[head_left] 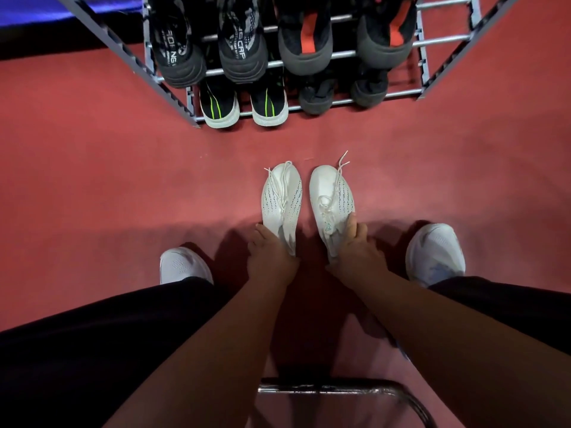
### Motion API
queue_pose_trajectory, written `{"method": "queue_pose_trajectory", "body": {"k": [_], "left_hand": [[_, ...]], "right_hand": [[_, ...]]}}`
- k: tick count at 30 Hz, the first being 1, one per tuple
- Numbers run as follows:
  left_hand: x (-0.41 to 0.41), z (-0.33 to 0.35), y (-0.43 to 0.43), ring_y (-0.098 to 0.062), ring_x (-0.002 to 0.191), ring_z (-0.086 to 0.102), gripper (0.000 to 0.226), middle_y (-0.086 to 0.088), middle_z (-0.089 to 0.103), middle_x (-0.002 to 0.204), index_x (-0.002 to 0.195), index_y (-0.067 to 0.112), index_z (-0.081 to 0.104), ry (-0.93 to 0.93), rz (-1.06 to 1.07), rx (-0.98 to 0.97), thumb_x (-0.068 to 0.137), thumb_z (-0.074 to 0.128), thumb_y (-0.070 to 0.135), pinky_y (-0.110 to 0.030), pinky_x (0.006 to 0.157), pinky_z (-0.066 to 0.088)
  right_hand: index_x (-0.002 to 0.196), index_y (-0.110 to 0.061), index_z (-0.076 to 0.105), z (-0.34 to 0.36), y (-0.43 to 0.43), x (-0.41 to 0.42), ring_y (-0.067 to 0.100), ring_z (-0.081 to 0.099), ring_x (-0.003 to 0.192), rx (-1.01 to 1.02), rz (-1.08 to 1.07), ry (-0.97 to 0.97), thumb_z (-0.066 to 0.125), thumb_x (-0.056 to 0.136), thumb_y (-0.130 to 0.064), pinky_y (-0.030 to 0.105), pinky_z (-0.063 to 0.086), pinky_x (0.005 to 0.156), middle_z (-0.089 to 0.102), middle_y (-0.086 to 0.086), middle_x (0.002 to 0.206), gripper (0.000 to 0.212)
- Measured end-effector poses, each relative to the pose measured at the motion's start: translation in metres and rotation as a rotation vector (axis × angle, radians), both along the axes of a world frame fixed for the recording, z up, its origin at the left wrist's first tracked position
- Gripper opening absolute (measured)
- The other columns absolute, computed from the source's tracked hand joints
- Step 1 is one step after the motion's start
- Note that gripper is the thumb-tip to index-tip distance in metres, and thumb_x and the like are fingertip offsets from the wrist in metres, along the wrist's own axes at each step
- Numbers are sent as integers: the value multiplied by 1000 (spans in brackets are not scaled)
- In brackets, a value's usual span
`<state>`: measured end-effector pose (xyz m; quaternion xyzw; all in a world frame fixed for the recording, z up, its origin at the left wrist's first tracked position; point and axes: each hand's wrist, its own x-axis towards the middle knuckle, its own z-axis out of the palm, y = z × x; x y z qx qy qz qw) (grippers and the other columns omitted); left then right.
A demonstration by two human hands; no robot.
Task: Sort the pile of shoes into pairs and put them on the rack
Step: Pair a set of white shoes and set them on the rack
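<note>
Two white lace-up shoes stand side by side on the red floor, toes pointing at the rack. My left hand (270, 253) grips the heel of the left white shoe (282, 199). My right hand (355, 251) grips the heel of the right white shoe (330, 196). The grey metal rack (173, 88) stands ahead. Its upper shelf holds a black patterned pair (210, 47) and a black pair with red heel tabs (343, 38). The lower shelf holds a black pair with green stripes and white soles (244, 106) and a dark pair (343, 94).
My own feet in white sneakers rest on the floor at left (183, 265) and right (435, 253), with dark trouser legs above them. A metal chair bar (327, 389) crosses near the bottom edge. Red floor lies between the white shoes and the rack.
</note>
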<state>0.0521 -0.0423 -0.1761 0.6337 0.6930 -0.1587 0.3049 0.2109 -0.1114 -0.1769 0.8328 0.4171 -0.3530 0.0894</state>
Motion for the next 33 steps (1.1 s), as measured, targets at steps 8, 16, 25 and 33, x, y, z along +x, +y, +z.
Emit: {"method": "queue_pose_trajectory", "body": {"k": [8,16,25,33], "left_hand": [[-1,21,12,-43,116,55,84,-24,45,133,143,-9,34,-52,71,-21,88,66,45,-46,97,51],[-12,116,47,-27,110,63,87,-15,54,141,153,-3,34,-36,55,-150,85,73,36,-31,89,53],[-23,286,43,-26,92,55,54,-15,65,118,125,4,68,-91,-151,30,87,67,42,-27,74,41],[-6,431,39,-25,82,65,65,-15,68,108,103,7,67,-382,-55,308,59,69,54,-22,62,42]], "right_hand": [[162,-14,13,23,13,20,41,45,128,-40,-5,63,56,85,-57,48,44,97,32,11,150,98],[164,-1,9,115,47,39,45,40,144,-51,32,62,59,96,-45,43,34,119,31,24,158,95],[118,-16,55,306,33,53,37,56,120,183,241,3,52,84,-48,36,49,97,60,8,109,47],[101,-18,56,435,19,87,32,62,94,541,118,28,65,78,-44,32,50,70,62,10,93,35]]}}
